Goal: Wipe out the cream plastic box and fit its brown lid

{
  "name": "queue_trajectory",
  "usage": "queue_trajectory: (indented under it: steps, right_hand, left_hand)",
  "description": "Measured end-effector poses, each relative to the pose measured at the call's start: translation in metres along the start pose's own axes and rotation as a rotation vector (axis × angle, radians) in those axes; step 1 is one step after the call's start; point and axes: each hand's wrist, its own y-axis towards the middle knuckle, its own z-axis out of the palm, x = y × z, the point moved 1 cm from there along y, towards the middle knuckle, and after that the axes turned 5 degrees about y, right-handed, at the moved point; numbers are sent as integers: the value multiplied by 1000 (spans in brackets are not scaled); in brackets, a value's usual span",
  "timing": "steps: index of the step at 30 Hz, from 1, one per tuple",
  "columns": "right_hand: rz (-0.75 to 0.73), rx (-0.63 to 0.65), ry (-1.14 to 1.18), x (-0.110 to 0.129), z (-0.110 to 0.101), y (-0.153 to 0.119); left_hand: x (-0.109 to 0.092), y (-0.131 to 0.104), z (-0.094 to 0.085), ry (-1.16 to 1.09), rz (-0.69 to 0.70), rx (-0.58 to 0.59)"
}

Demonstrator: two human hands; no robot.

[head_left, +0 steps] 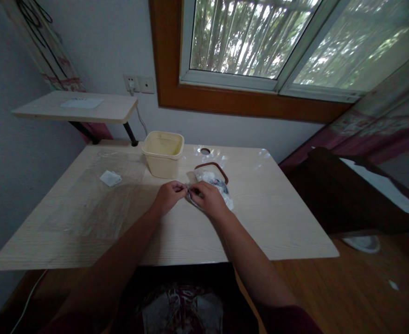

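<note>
Over the middle of the table, my left hand [169, 197] and my right hand [207, 198] meet with their fingertips pinched together. Something small and dark shows between the fingertips, too small to name. Just behind and partly under my right hand lies a clear plastic bag [211, 178] with dark bits showing in it. A brown curved handle [221, 170] arches behind the bag. Beyond my left hand stands a cream plastic bin [162, 160], upright and open at the top.
A clear plastic sheet [96, 204] covers the left of the table [277, 222], with a small white packet [110, 178] on it. A raised shelf [75, 109] with a paper stands at the back left. Near the back edge is a round cable hole [205, 151].
</note>
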Motion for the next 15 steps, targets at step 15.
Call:
queue_trajectory:
  steps: [15]
  right_hand:
    - [62,46,-350,7,13,0]
  left_hand:
    - [-6,-5,6,127,64,-92]
